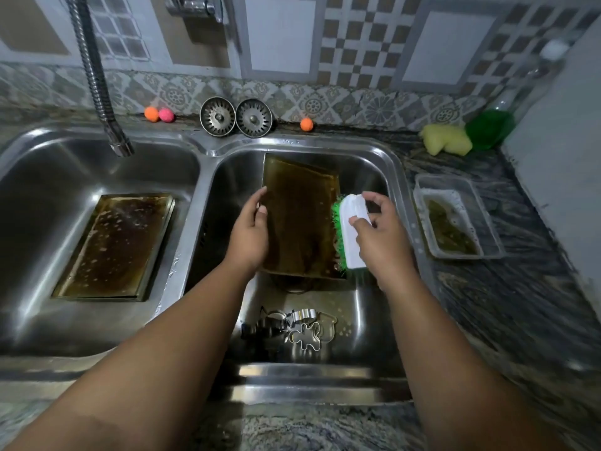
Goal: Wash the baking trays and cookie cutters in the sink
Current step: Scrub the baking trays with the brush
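Observation:
A dark, greasy baking tray [300, 219] stands tilted in the right basin of the steel sink [398, 177]. My left hand [250, 229] grips its left edge. My right hand [379, 232] holds a white scrubbing brush [353, 232] with green bristles against the tray's right edge. Several metal cookie cutters [297, 330] lie on the basin floor in front of the tray. A second dirty tray [115, 247] with soap specks lies flat in the left basin.
A flexible faucet [97, 76] hangs over the left basin. Two sink strainers [235, 117] and small orange and pink balls [159, 114] sit on the back ledge. A plastic container [455, 219] of murky soapy water, a yellow sponge [445, 143] and a green-liquid bottle [491, 125] stand on the right counter.

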